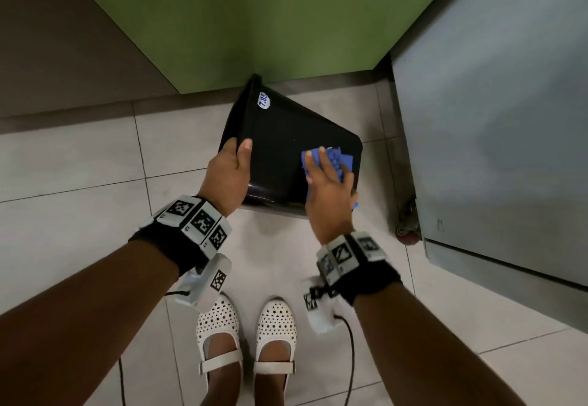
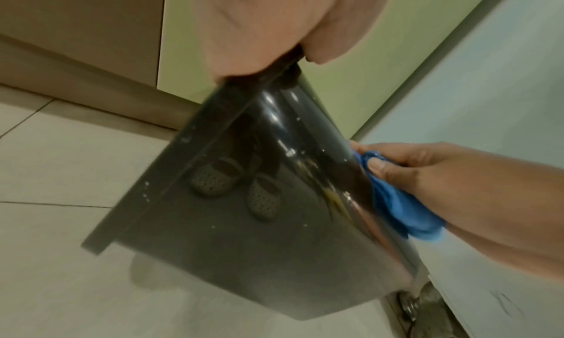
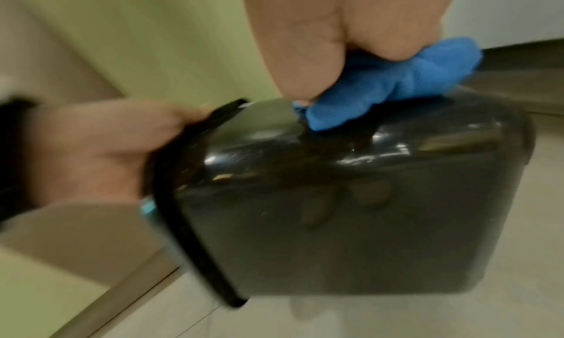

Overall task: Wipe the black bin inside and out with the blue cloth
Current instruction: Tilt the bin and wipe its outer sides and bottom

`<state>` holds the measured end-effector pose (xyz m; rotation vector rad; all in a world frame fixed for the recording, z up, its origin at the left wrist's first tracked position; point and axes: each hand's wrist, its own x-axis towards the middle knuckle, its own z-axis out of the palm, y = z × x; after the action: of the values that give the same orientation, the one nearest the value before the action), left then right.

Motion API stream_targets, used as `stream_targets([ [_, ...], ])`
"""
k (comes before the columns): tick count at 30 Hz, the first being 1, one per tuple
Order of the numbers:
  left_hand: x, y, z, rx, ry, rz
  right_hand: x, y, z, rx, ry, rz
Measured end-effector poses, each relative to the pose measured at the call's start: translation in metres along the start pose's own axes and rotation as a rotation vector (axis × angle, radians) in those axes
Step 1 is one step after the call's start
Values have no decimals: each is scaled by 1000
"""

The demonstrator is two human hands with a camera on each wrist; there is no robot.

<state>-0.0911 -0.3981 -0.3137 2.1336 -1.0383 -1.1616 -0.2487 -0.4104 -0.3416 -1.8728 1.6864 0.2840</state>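
Bin (image 1: 280, 138) held off the tiled floor (image 1: 79, 164), tipped on its side, open mouth facing left and away, base toward the right; inside not visible from any view. White price sticker (image 1: 263, 100) on the upper wall near the rim. Left hand (image 1: 227, 168) grips the rim, thumb on the outer wall, fingers curled inside. Right hand (image 1: 327, 186) presses the bunched cloth (image 1: 331, 159) on the bin's upper outer wall near the base end, fingers spread over it, thumb tucking the cloth in. Cloth (image 2: 402, 208) hangs past the bin's edge. Green cabinet (image 1: 254, 17) behind, grey appliance (image 1: 493, 119) right. White shoes (image 1: 219, 326) below the bin.
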Motion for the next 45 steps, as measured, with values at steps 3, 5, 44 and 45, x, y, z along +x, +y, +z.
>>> stream_targets([
  [3,-3,-3,-1,7,-14,26,36,17,-16,191,13,194],
  [5,-4,-3,2,22,-17,49,51,25,-22,293,-13,372],
  [44,-4,-4,-13,-83,-267,42,38,58,-13,650,32,633],
  [45,-1,-1,-16,-85,-338,34,35,59,-9,730,68,662],
])
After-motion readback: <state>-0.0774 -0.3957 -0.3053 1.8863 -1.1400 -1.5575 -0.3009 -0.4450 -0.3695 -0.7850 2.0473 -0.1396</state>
